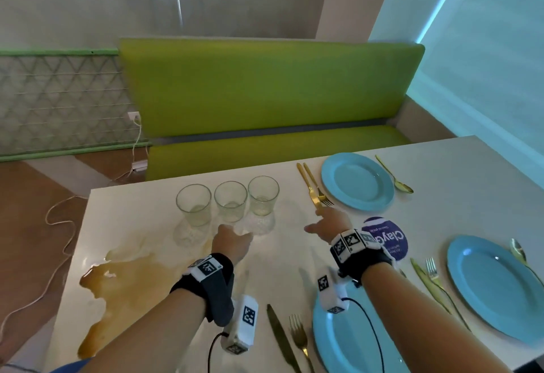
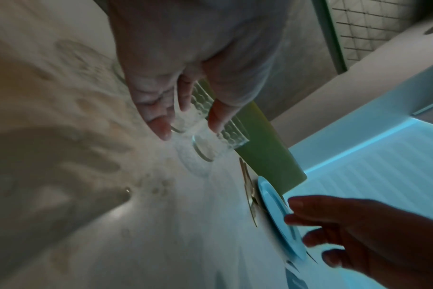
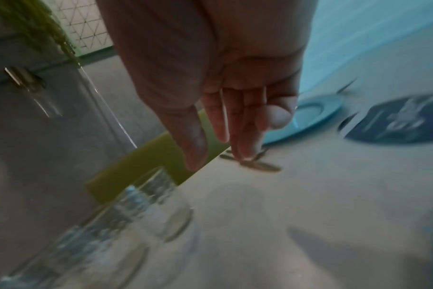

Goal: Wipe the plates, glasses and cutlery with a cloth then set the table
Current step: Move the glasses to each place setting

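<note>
Left hand: fingers spread, holding nothing, just short of the middle glass.
Right hand: fingers straight, empty, fingertips by the far knife.
Done: three blue plates with gold cutlery laid.
Left: three glasses grouped, unplaced.
Writing: purple round label, "Clay" legible.

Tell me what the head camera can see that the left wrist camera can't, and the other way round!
Only the head view shows the brown spill, three blue plates, the nearest, and all three glasses. Only the left wrist view shows the left hand's fingers open, close beside a glass. Both show the right hand open near the far plate.
</note>
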